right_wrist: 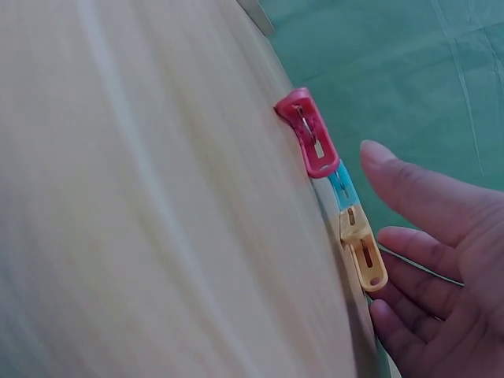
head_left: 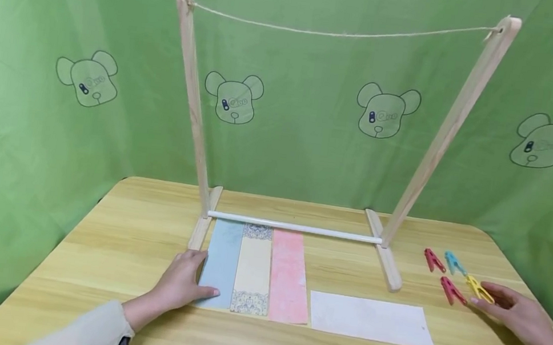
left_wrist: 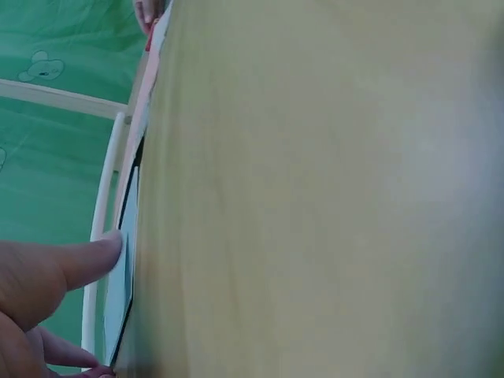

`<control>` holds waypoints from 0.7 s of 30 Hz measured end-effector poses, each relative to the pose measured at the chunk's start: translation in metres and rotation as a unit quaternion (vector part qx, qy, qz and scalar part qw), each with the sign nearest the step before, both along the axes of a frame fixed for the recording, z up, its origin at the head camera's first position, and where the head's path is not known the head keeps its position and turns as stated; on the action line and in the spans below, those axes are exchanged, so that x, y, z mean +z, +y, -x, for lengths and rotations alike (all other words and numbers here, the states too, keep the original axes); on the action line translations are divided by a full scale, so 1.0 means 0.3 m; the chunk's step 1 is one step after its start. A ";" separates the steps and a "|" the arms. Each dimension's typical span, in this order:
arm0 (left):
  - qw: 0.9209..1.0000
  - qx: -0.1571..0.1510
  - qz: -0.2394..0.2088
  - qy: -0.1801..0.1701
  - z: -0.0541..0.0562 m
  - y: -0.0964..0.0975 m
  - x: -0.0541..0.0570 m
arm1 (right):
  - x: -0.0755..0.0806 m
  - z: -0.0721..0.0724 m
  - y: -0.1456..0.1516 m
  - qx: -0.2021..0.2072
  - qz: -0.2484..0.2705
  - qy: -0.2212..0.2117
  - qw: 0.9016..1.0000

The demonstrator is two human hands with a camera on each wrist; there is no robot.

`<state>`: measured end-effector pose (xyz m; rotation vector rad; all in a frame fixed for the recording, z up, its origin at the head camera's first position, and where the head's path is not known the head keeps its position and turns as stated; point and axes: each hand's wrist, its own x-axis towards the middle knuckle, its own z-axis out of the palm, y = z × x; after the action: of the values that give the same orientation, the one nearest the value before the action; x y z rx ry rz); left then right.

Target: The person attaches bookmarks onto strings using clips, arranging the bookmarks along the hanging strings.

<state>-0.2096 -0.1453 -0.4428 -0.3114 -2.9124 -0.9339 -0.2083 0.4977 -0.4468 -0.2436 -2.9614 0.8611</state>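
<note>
My left hand (head_left: pixel 179 278) rests at the lower left of a light blue paper strip (head_left: pixel 223 246), its thumb lying on the strip and its fingers at the left edge. Beside it lie a cream strip (head_left: pixel 254 267) with patterned ends and a pink strip (head_left: pixel 289 277). My right hand (head_left: pixel 523 312) is beside a yellow clothespin (head_left: pixel 479 289), thumb and fingers spread around its near end. In the right wrist view the thumb stands apart from the yellow clothespin (right_wrist: pixel 366 256). Close by are a blue clothespin (head_left: pixel 455 263) and two red clothespins (head_left: pixel 452 291).
A wooden frame (head_left: pixel 196 105) stands at the back of the table, a string (head_left: pixel 324 33) tied across its top and a white bar (head_left: pixel 295 228) low between its posts. A white card (head_left: pixel 372 319) lies sideways in front. Green cloth (head_left: pixel 299 158) hangs behind.
</note>
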 end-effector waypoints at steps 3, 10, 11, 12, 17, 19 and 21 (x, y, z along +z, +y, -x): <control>1.000 -0.002 0.018 -0.002 0.000 0.003 0.007 | -0.008 0.002 -0.002 -0.001 0.002 -0.007 1.000; 0.998 -0.015 0.067 -0.011 0.000 0.007 0.036 | -0.012 0.006 -0.003 0.015 -0.014 0.002 1.000; 0.997 -0.015 0.069 -0.013 0.000 0.007 0.041 | -0.011 0.008 -0.002 0.015 -0.015 0.003 1.000; 0.997 -0.016 0.071 -0.016 -0.001 0.008 0.046 | -0.011 0.010 0.000 0.014 -0.017 0.004 1.000; 0.996 -0.021 0.083 -0.018 -0.004 0.004 0.064 | -0.004 0.012 0.002 0.009 -0.022 -0.003 1.000; 0.996 -0.023 0.090 -0.020 -0.003 0.001 0.067 | -0.002 0.010 0.001 0.012 -0.024 0.001 1.000; 0.995 -0.025 0.097 -0.022 -0.001 -0.003 0.072 | -0.003 0.008 0.001 0.014 -0.027 0.008 1.000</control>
<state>-0.2091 -0.1462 -0.4213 -0.3824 -3.0546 -0.6716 -0.2107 0.4981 -0.4476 -0.1922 -2.9741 0.7815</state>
